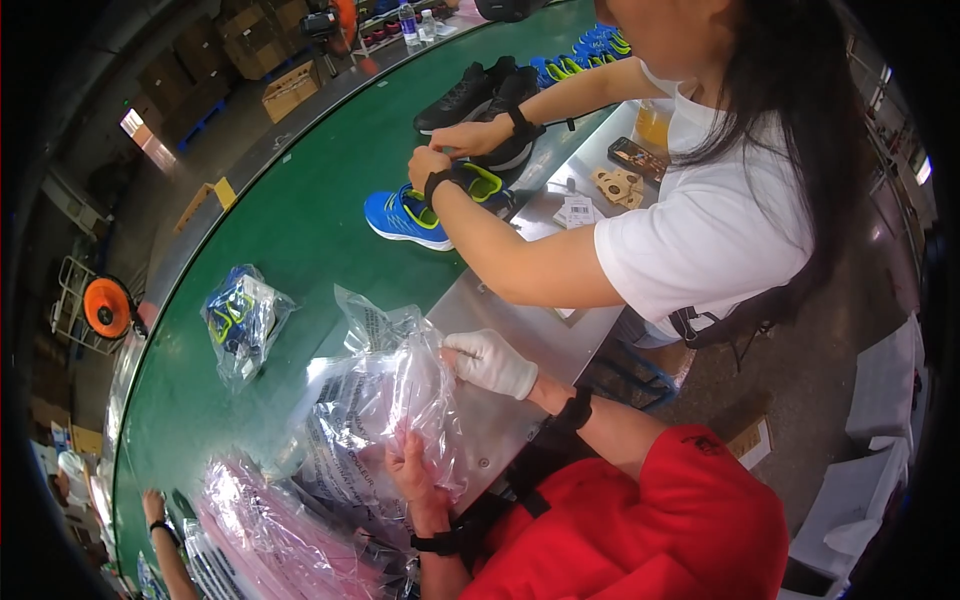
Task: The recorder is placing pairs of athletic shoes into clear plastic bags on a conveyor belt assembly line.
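Observation:
A clear plastic bag (375, 400) with printed text is spread between my hands over the bench edge. My right hand (492, 364), in a white glove, pinches the bag's upper right edge. Bare, my left hand (410, 470) grips the bag's lower side, its fingers partly covered by the shiny film. Just left of it lies a heap of pinkish clear plastic bags (270, 525). Beyond my hands, on the green belt, sits a blue and lime shoe in a clear bag (240, 320).
A co-worker in a white T-shirt (700, 220) handles a blue sports shoe (405, 220) on the green belt (300, 220). Black shoes (465, 98) stand beyond. Another person's hand (153, 507) reaches in at lower left. A phone (637, 157) lies on the metal ledge.

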Demonstrator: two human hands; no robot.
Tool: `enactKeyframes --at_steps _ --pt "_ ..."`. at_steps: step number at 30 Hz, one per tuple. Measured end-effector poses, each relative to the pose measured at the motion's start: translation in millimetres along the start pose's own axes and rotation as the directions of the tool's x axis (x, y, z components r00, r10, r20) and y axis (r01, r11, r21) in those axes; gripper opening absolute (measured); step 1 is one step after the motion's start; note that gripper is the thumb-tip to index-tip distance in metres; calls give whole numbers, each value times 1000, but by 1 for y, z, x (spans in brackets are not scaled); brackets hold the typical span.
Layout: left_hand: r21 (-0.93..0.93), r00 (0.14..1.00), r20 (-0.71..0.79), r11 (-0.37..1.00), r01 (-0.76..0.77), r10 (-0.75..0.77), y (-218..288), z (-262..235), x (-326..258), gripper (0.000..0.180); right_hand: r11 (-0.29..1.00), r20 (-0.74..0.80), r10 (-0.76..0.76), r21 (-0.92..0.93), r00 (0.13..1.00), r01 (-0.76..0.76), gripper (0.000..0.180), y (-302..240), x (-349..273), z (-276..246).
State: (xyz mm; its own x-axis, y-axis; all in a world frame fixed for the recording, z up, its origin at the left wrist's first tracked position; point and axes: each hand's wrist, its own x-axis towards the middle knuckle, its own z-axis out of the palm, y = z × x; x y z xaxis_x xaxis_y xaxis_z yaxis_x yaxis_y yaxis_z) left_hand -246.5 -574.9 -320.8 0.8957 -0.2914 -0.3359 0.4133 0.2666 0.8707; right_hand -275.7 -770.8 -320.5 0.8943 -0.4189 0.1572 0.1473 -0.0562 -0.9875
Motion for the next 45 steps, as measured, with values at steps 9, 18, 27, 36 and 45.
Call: enactKeyframes --at_steps 9,18,27,36,45 --pt "136 1000 -27 991 15 -11 -11 -16 8 36 999 33 -34 -12 999 35 21 10 1 -2" --pt "49 999 20 998 -38 37 -6 -9 4 9 1000 23 13 -16 1000 -12 21 6 1 -2" --pt "113 1000 -16 994 -11 13 -1 -7 1 22 1000 -25 23 -2 999 -23 17 1 -1 1" --pt "95 999 6 995 -40 39 -3 -8 3 19 997 -1 57 -53 998 -57 17 1 0 1" --pt "51 999 27 998 -25 24 -3 -4 2 18 998 6 -13 -58 1000 13 21 5 1 -1"
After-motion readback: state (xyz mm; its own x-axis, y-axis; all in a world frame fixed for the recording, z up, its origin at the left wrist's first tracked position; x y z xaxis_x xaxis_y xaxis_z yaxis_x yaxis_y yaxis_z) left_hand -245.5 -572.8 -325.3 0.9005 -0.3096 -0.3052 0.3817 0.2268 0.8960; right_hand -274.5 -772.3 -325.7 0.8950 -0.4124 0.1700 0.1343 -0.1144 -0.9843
